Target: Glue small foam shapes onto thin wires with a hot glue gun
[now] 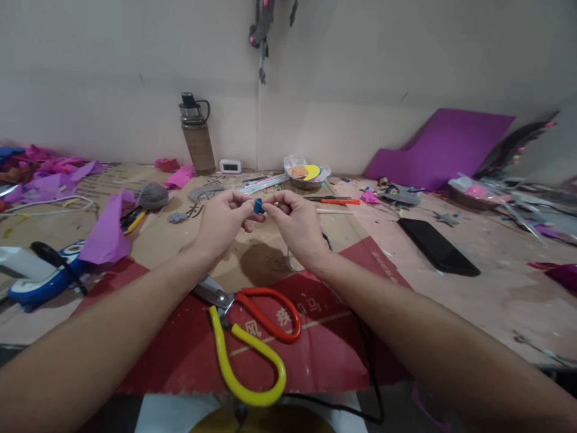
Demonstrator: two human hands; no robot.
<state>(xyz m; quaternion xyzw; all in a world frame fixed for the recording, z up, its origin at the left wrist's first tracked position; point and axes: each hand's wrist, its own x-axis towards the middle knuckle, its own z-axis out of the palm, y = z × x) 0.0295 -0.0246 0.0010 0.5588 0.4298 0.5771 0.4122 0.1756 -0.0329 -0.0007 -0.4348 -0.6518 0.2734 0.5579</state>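
Note:
A small blue piece (258, 205) is pinched between both hands above the cardboard sheet (171, 240). My left hand (225, 219) grips it from the left with thumb and forefinger, the other fingers curled. From the right, the thumb and fingertips of my right hand (293, 219) close on its other side. Scissors with one red and one yellow handle (252, 337) lie on the red part of the cardboard, below the hands. A grey flat cut shape (179, 218) rests left of my left hand.
A bottle (197, 141), a small white clock (230, 166) and a bowl (307, 180) stand along the wall. Grey yarn (152, 196) and a blue tape dispenser (45, 288) are on the left. On the right lie a black phone (437, 245) and purple sheet (444, 147).

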